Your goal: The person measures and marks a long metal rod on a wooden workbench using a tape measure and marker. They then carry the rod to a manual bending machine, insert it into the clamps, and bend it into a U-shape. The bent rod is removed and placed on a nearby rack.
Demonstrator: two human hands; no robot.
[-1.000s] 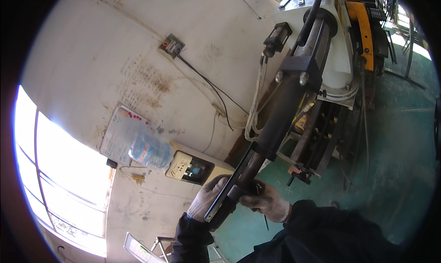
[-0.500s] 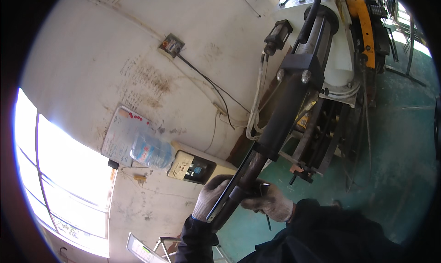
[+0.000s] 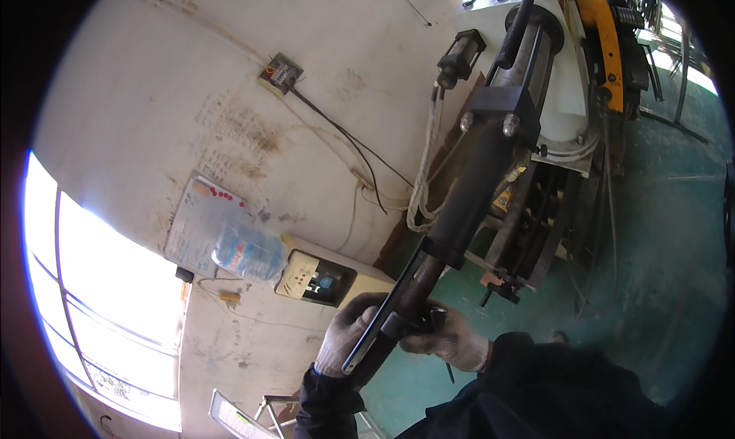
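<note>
Rod [image 3: 417, 289] slants up-right into machine [image 3: 536, 94]; left hand [image 3: 348, 333], right hand [image 3: 448, 339] both clenched round it.

Grey-gloved hands [image 3: 398, 335], dark steel bar [image 3: 459, 209], orange machine frame [image 3: 605, 33], green floor [image 3: 658, 232].

Head camera looks down, tilted, close over gloved hands [image 3: 398, 339].

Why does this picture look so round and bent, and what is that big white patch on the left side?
Head view: the fisheye lens curves straight lines near the rim, so the wall bulges and black corners frame the picture. The white patch is the window, blown out by daylight. The gloved left hand and right hand on the dark metal tube look fairly sharp.
</note>
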